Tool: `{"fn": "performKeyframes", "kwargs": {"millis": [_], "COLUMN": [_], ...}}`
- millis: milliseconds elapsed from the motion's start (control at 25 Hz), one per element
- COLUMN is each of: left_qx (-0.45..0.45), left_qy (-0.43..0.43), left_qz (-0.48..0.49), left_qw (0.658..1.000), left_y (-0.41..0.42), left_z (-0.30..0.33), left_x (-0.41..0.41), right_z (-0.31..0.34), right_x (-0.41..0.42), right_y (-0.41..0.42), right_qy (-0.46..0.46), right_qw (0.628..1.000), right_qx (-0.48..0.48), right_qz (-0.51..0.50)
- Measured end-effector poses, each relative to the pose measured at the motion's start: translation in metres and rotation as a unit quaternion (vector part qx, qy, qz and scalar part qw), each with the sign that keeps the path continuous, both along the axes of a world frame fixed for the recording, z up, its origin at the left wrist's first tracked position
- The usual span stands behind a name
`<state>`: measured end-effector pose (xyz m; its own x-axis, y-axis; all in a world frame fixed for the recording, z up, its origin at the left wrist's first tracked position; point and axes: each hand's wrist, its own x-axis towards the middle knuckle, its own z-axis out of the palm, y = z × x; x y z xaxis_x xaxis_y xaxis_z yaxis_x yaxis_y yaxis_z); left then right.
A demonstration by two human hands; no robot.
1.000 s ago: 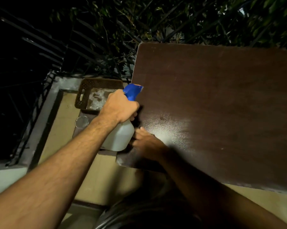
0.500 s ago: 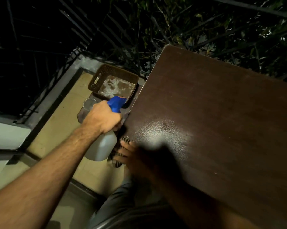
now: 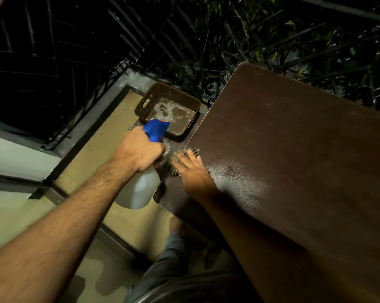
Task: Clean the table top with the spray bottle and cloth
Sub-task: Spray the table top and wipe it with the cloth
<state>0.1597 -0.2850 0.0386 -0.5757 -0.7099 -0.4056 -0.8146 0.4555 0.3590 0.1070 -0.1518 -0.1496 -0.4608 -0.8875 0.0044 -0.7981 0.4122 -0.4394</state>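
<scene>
Gripping the neck of the spray bottle (image 3: 138,189), the left hand (image 3: 141,149) was wrapped tight around it just under the blue spray head (image 3: 156,129), the fingers curled out of sight on the far side, so whether one lay on the trigger could not be told. The bottle's pale body hung below the fist, tilted, beside the near left corner of the table top (image 3: 294,160) and off its edge. Part of the bottle's shoulder was covered by the hand.

The right hand (image 3: 194,171) lay flat with fingers spread, pressed down on the striped cloth (image 3: 185,155) at the table's left edge. Most of the cloth was hidden beneath the palm; only a dark-and-light banded fringe showed past the fingertips, so its full shape stayed unclear. The hand was not closed around it; it rested open on top.

Just right of that hand, a pale speckled patch of spray (image 3: 235,180) sat on the dark brown surface. The right forearm fell into deep shadow and its outline was lost toward the lower frame.

Beyond the left hand, a brown perforated basket (image 3: 145,101) stood on a lower surface beside the table, its floor showing whitish smears. A small round glass-like rim (image 3: 167,147) peeked out between the fist and the cloth, too covered to identify. Dark railings (image 3: 119,68) and foliage (image 3: 272,29) filled the background.
</scene>
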Motion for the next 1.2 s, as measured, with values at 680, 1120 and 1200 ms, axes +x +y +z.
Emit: {"fn": "performKeyframes", "kwargs": {"millis": [680, 1120, 1200], "left_qx": [0.023, 0.012, 0.023], "left_qy": [0.025, 0.022, 0.023], "left_qz": [-0.005, 0.009, 0.010], "left_qw": [0.999, 1.000, 0.999], "left_y": [0.029, 0.025, 0.025], "left_z": [-0.006, -0.005, -0.007], "left_x": [-0.009, 0.017, 0.018], "right_z": [0.011, -0.006, 0.004], "right_x": [-0.017, 0.046, 0.005], "right_y": [0.020, 0.059, 0.060], "right_qy": [-0.048, -0.028, -0.034], "right_qw": [0.998, 0.990, 0.999], "right_qx": [0.043, -0.040, -0.003], "right_qz": [-0.009, 0.131, 0.019]}}
